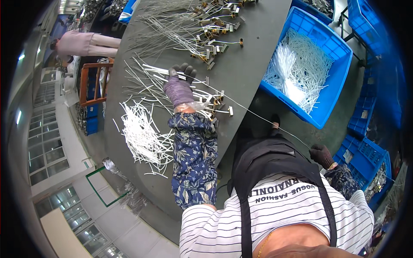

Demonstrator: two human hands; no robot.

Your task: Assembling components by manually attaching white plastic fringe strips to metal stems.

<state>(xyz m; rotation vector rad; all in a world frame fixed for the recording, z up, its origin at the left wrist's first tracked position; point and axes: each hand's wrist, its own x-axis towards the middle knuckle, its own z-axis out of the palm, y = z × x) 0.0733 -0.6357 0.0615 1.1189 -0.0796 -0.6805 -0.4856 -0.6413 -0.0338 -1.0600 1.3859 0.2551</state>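
Your left hand, in a dark glove with a floral sleeve cover behind it, lies on the grey worktop with its fingers curled down over a bundle of thin white tubes; they press on the bundle, though how tightly they grip it you cannot tell from here. From under that hand a long thin wire runs toward 4 o'clock, off the worktop edge and across your lap to your right hand. That hand, also gloved, is closed around the wire's far end, just above your dark apron.

At 7 o'clock from your left hand lies a loose heap of white tubes. At 12 o'clock, farther up the worktop, wires with small brass-coloured fittings are spread out. At 3 o'clock, off the worktop, a blue crate holds more white tubes. Another person in pink stands well apart at 10 o'clock.
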